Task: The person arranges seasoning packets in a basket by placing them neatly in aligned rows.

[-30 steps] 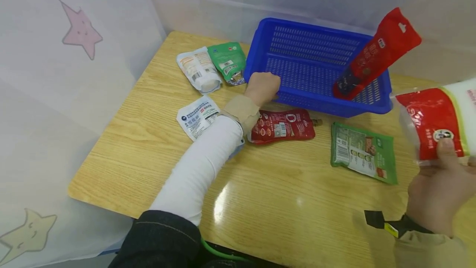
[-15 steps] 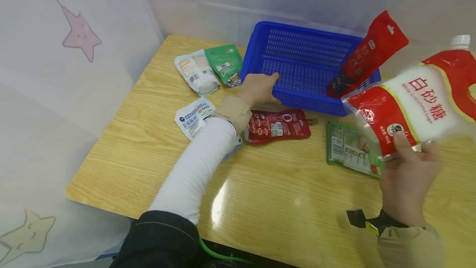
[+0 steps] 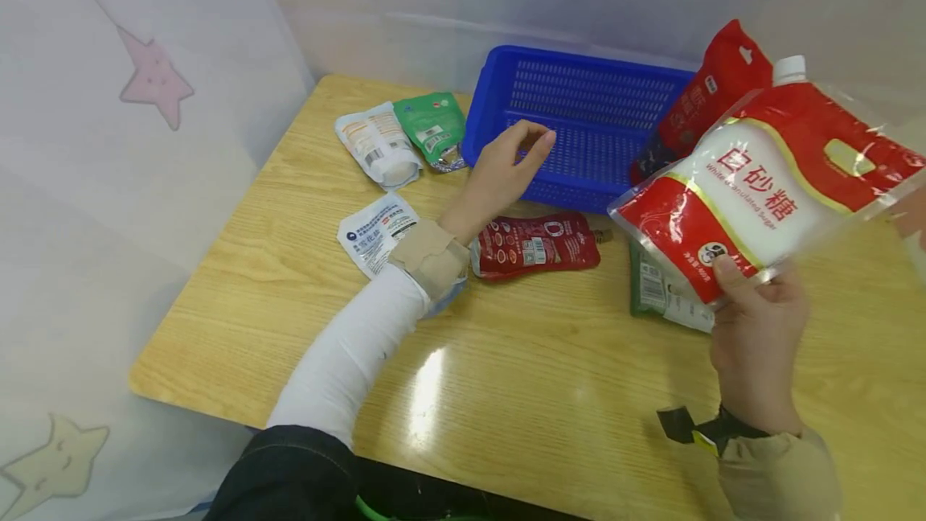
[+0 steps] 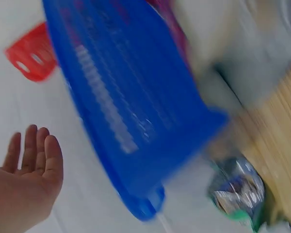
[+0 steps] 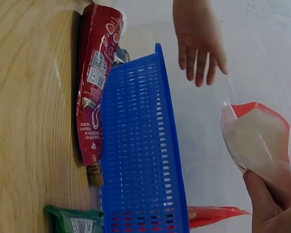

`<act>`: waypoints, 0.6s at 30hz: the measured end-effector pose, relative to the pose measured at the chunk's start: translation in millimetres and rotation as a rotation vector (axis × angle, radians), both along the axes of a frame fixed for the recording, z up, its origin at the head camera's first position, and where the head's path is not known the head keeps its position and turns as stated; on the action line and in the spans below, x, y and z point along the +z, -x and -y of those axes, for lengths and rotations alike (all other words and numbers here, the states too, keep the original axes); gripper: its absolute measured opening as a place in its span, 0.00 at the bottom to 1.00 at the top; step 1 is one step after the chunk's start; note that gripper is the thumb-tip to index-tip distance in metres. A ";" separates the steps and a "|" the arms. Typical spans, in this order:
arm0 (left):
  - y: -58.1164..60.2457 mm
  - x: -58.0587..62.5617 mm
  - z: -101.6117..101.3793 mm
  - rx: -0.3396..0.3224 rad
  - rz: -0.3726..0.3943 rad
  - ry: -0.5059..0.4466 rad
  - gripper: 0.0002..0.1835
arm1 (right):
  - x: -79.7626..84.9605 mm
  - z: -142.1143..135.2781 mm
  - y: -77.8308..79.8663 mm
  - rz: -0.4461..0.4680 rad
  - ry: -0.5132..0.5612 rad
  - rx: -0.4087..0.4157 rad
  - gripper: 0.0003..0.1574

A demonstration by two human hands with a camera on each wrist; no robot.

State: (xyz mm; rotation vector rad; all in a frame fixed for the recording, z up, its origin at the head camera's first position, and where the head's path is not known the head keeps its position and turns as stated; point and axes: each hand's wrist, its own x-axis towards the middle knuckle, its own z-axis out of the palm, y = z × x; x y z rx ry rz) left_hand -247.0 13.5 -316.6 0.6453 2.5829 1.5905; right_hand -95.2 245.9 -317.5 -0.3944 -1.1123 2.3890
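There it was, the right hand [image 3: 755,336] pinching the white granulated sugar bag [image 3: 760,183] by its lower edge, thumb across the printed front, and I saw the bag tilted, white cap [image 3: 789,69] uppermost, in front of the blue basket's [image 3: 579,83] right end; my right wrist view put it higher than the rim, a gap between! Over on the other side, the left hand [image 3: 506,163] hovered near the basket's left front corner, fingers relaxed and loosely bent, apart from the plastic! Inside the basket a red packet [image 3: 712,87] leaned at the right end, partly behind the sugar, while just in front a dark red spouted pouch [image 3: 542,246] lay flat on the wooden table [image 3: 564,392], and I caught a green packet [image 3: 658,292] half hidden below the sugar
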 end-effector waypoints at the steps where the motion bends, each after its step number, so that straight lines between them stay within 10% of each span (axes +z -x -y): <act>1: -7.8 0.1 -2.8 -0.004 0.019 -0.025 0.22 | -0.1 1.9 0.1 0.007 -0.031 0.015 0.29; 9: -53.9 -1.8 -17.5 -0.163 0.333 -0.153 0.26 | -2.6 15.1 0.5 0.048 -0.169 0.136 0.27; 18: -69.4 -18.0 -21.9 -0.213 0.396 -0.222 0.31 | -8.7 21.9 -1.0 0.033 -0.343 0.323 0.31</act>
